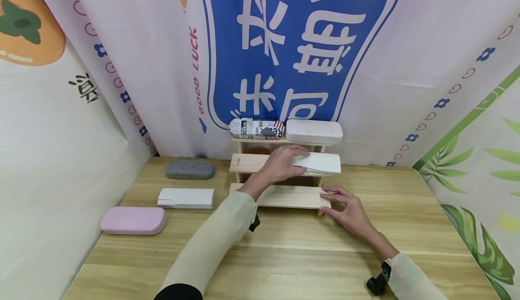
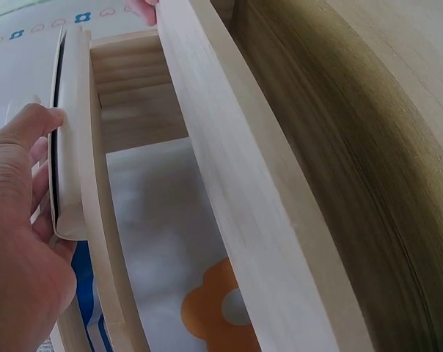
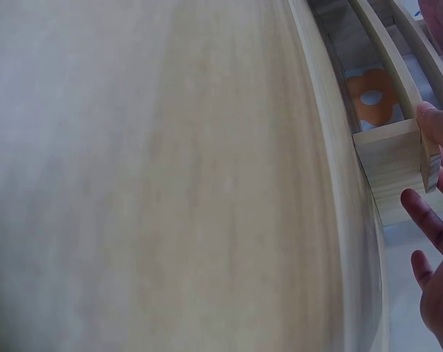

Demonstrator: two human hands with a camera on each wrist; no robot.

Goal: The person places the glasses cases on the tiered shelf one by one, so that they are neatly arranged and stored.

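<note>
A three-step wooden stand [image 1: 292, 196] stands at the table's back. My left hand [image 1: 282, 162] grips a slim white glasses case [image 1: 322, 161] at the right part of the middle step. In the left wrist view, the thumb lies along the near edge of the case and the fingers pass behind it. My right hand [image 1: 350, 212] holds the right end of the lowest step, thumb and fingers on either side of the board, as the right wrist view shows. On the top step sit a newsprint-patterned glasses case [image 1: 257, 128] and a thicker white case [image 1: 314, 131].
Left of the stand, a grey felt case [image 1: 190, 170], a white flap case [image 1: 186, 198] and a pink case [image 1: 133, 220] lie on the wooden table [image 1: 300, 264]. A printed curtain [image 1: 373, 96] hangs right behind the stand.
</note>
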